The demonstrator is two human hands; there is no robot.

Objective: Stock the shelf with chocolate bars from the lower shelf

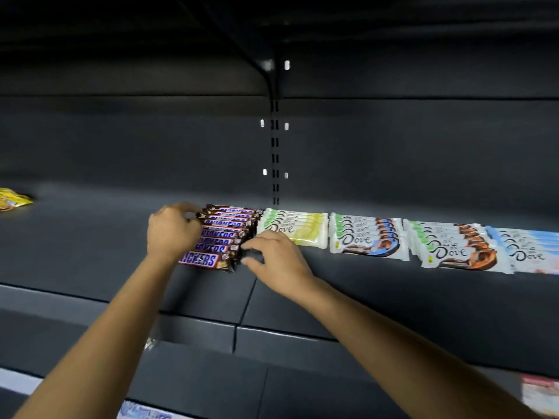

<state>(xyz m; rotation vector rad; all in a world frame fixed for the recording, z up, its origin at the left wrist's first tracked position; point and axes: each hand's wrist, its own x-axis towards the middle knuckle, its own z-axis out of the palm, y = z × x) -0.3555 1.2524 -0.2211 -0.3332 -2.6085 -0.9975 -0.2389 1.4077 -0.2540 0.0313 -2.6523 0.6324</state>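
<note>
A row of brown Snickers bars (224,237), the blue "SNICKERS" lettering readable on the front ones, lies stacked front to back on the dark grey shelf (90,246), just left of its slotted upright post (275,152). The left hand (172,231) curls round the left ends of the bars, fingers hooked over the back of the row. The right hand (276,257) pinches the right wrapper ends of the front bars between thumb and fingers. Touching the row's right side is a white stack marked "Dove" with a yellow-green panel (295,228). Further right lie a blue-and-brown Dove stack (367,238), an orange-brown one (453,247) and a pale blue one (527,249). A yellow packet (13,199), its print blurred, sits at the far left of the shelf, well apart. The back wall is dark and dimly lit
</note>
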